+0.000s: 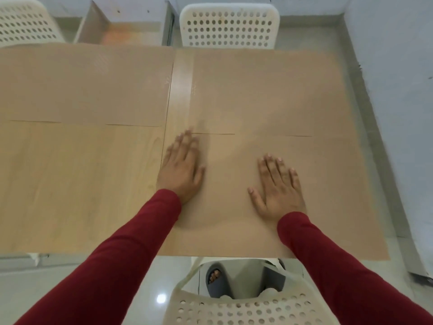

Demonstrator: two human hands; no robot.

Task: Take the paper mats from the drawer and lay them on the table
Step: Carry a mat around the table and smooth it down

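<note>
Nearest, a white perforated plastic chair (234,308). Above it, both hands flat, fingers straight, gripping nothing: left hand (181,168) and right hand (277,187) press the near brown paper mat (328,195) onto the pale wooden table (77,184). Two more mats (86,83) lie beyond. Farthest, the open drawer (131,24).

- I see a white perforated chair (229,26) beyond the desk's far edge.
- Another perforated chair (246,308) stands nearest me.
- A third chair (25,22) sits far left.
- Glossy tiled floor (150,277) below.
</note>
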